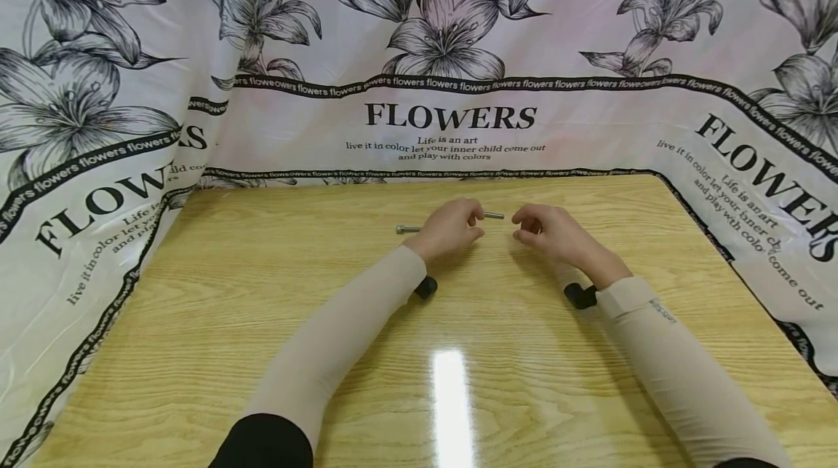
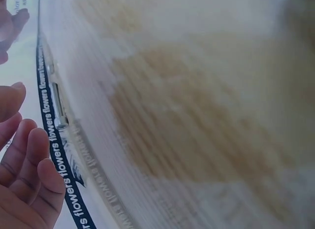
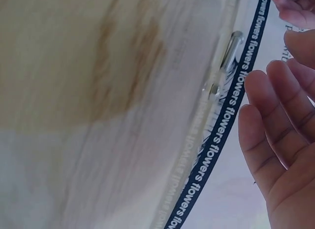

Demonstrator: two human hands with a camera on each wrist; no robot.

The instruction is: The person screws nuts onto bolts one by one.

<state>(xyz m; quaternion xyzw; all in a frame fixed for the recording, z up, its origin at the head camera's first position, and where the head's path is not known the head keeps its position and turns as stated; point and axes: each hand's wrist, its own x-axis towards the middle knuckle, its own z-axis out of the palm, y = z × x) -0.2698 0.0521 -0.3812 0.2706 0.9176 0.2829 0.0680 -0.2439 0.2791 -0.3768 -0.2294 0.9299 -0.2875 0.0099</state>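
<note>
Fingers [image 2: 38,147] loosely bent; left hand [image 1: 450,228] near bolt [image 1: 407,229], right hand [image 1: 556,234] opposite.

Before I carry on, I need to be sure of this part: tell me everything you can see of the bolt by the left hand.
The bolt looks like silver-grey metal, with a thicker head at its left end and a slim, straight shaft. It lies on its side on the wood-grained table, toward the far edge. In the head view the left hand hides the shaft's rest; a thin rod shows beyond the fingers, perhaps the same piece, perhaps another. No hand visibly grips it.
</note>
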